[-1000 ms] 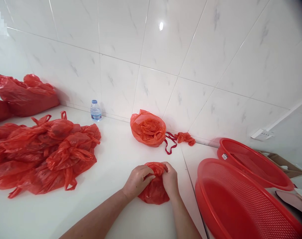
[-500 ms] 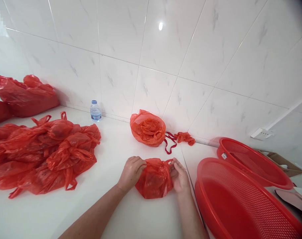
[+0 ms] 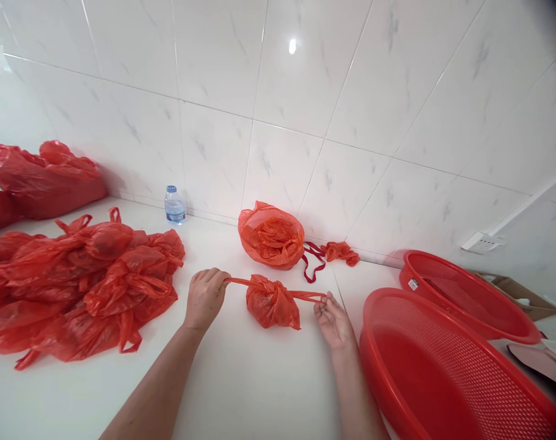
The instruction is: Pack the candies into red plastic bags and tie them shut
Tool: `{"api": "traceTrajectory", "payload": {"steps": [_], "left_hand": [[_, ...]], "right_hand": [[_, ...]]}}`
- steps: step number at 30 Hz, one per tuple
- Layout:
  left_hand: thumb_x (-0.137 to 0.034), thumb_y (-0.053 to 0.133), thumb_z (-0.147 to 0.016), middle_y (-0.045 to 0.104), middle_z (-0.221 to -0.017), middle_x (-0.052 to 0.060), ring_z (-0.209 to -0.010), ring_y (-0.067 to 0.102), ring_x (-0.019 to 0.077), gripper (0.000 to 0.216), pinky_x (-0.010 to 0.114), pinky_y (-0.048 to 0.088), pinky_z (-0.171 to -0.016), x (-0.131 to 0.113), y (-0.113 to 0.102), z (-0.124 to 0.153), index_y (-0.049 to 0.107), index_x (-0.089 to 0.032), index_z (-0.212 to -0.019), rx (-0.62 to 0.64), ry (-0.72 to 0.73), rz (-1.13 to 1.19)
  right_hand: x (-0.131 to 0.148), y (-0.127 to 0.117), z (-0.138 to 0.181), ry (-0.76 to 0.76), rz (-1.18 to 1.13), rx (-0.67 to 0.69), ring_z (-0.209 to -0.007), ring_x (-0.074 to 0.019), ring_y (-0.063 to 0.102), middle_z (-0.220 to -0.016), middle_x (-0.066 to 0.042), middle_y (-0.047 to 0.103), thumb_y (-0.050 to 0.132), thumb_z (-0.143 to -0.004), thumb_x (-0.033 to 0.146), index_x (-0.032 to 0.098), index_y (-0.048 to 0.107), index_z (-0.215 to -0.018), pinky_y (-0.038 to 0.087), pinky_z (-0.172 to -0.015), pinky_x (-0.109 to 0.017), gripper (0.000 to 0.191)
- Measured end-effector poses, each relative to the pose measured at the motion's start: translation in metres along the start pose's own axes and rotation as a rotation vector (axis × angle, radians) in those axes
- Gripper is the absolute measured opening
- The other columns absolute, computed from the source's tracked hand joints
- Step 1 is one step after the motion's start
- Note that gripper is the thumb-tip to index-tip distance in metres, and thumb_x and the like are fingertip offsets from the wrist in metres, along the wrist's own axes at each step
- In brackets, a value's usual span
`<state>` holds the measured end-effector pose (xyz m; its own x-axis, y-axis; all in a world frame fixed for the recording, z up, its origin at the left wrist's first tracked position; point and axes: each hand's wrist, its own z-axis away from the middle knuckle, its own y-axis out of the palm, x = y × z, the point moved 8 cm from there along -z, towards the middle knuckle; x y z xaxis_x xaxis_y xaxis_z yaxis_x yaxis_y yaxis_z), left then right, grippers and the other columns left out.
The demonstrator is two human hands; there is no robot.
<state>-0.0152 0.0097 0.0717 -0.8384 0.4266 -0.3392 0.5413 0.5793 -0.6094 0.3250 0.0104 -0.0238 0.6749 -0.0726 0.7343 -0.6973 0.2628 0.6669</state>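
A small red plastic bag [image 3: 273, 305] is gathered at its top between my hands, with something inside that I cannot make out. Its two handles are stretched out sideways. My left hand [image 3: 206, 299] is closed on the left handle, pulling it taut. The right handle is pinched in the fingers of my right hand [image 3: 333, 318]. Just behind sits an opened red bag [image 3: 272, 237] full of crumpled red plastic, with a dark red strap [image 3: 312, 263] beside it.
On the left lies a heap of red plastic bags [image 3: 76, 281], with a larger red bundle [image 3: 49, 180] behind. A water bottle [image 3: 174, 206] stands near the tiled wall. Crumpled red plastic [image 3: 341, 252] lies by the wall. Two red baskets [image 3: 374, 342] occupy the right side.
My hands have moved apart, the left one farther. The bag's top has drawn together into a bunch, and its handles are now pulled out long and thin.
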Motion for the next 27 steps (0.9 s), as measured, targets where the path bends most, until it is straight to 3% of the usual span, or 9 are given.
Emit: {"api": "traceTrajectory", "payload": {"steps": [5, 9, 16, 20, 22, 24, 27], "left_hand": [[-0.021, 0.044, -0.089, 0.063, -0.075, 0.004, -0.072, 0.054, 0.0198, 0.018, 0.034, 0.037, -0.075, 0.007, -0.001, 0.001, 0.059, -0.02, -0.08, 0.005, -0.014, -0.044], [-0.022, 0.042, -0.088, 0.062, -0.075, 0.004, -0.072, 0.054, 0.0191, 0.021, 0.034, 0.038, -0.075, 0.006, 0.005, 0.003, 0.06, -0.02, -0.078, 0.032, -0.084, 0.049], [-0.038, 0.057, -0.079, 0.059, -0.074, -0.001, -0.067, 0.052, 0.0139, 0.02, 0.026, 0.043, -0.064, 0.016, 0.045, 0.021, 0.057, -0.02, -0.087, 0.119, -0.623, 0.821], [-0.044, 0.064, -0.074, 0.056, -0.074, -0.003, -0.065, 0.05, 0.0116, 0.041, 0.026, 0.043, -0.066, 0.016, 0.059, 0.027, 0.054, -0.02, -0.105, 0.204, -0.725, 1.026], [-0.045, 0.066, -0.072, 0.058, -0.078, -0.001, -0.068, 0.051, 0.0126, 0.046, 0.026, 0.043, -0.065, 0.011, 0.064, 0.028, 0.055, -0.019, -0.108, 0.28, -0.718, 1.056], [-0.045, 0.067, -0.072, 0.06, -0.082, 0.001, -0.072, 0.052, 0.0147, 0.05, 0.026, 0.042, -0.065, -0.002, 0.069, 0.029, 0.056, -0.018, -0.113, 0.377, -0.676, 1.106], [-0.044, 0.062, -0.077, 0.064, -0.092, 0.005, -0.081, 0.056, 0.0188, 0.051, 0.03, 0.044, -0.072, -0.029, 0.073, 0.032, 0.055, -0.019, -0.121, 0.495, -0.576, 1.236]], "right_hand": [[-0.003, -0.002, -0.002, 0.012, 0.0, -0.004, -0.066, -0.012, 0.062, -0.072, 0.001, 0.066, 0.075, -0.064, 0.013, 0.022, 0.065, -0.081, 0.058, -0.07, -0.031, 0.021], [-0.003, -0.006, -0.004, 0.016, -0.014, -0.021, -0.066, -0.0087, 0.062, -0.072, 0.003, 0.066, 0.076, -0.064, 0.012, 0.02, 0.066, -0.083, 0.056, -0.071, -0.024, 0.024], [-0.007, -0.005, -0.003, 0.02, -0.009, -0.018, -0.084, -0.0119, 0.066, -0.09, 0.0, 0.07, 0.077, -0.064, 0.016, 0.025, 0.059, -0.108, 0.055, -0.078, -0.027, 0.048], [-0.011, -0.004, 0.002, 0.027, 0.105, -0.057, -0.086, -0.0152, 0.066, -0.095, -0.003, 0.07, 0.079, -0.063, 0.021, 0.023, 0.059, -0.102, 0.055, -0.075, -0.028, 0.044], [-0.019, 0.008, 0.007, 0.096, 0.213, 0.037, -0.081, -0.0174, 0.067, -0.094, -0.007, 0.07, 0.077, -0.067, 0.027, 0.017, 0.062, -0.1, 0.054, -0.067, -0.027, 0.037], [-0.031, 0.028, 0.016, 0.168, 0.342, 0.216, -0.077, -0.0188, 0.066, -0.094, -0.011, 0.069, 0.071, -0.074, 0.036, 0.013, 0.064, -0.101, 0.051, -0.061, -0.027, 0.036], [-0.044, 0.053, 0.027, 0.15, 0.418, 0.383, -0.071, -0.016, 0.063, -0.089, -0.008, 0.069, 0.064, -0.079, 0.042, 0.015, 0.064, -0.104, 0.048, -0.058, -0.025, 0.037]]}}
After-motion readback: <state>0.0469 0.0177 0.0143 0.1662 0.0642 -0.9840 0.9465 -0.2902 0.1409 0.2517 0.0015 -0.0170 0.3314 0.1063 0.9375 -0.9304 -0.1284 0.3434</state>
